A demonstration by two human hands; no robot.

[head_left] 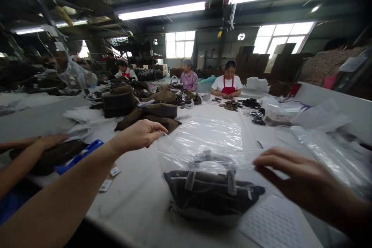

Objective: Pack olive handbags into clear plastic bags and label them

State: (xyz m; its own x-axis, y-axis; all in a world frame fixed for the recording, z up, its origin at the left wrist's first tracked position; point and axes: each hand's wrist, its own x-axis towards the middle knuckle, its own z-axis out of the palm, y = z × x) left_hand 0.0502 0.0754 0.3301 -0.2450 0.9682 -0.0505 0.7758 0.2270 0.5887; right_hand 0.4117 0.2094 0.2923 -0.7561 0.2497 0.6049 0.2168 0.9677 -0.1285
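Two bare hands are up over the white worktop [130, 205], spaced wide apart. Left hand [139, 136]: thumb and fingers narrowed to a pinch on the upper corner of a clear plastic bag [200, 139]. Right hand [293, 182]: fingers curled, at the film's opposite edge; blur there, so whether they actually grip it I cannot tell.

The bag hangs spread between the hands, directly over a dark handbag [209, 197] lying on the worktop. The handbag's two handles stand up behind the film's lower edge, seen through the plastic. Neither hand touches the handbag.

Around them: a white perforated sheet [273, 223] just beside the handbag, below the right hand. Two small white tags [105, 185] lie left of the handbag, beneath the left forearm. Further left, a co-worker's hand [49, 143] rests on another dark bag [58, 159], next to a blue strap [78, 157].

Beyond the left hand, stacked brown bags [145, 112] form a long heap. Loose dark parts [229, 105] lie scattered further up the worktop, and more plastic film [325, 151] piles along the right side. Three co-workers [226, 81] sit at the far end. Flattened cardboard [252, 62] leans behind them.
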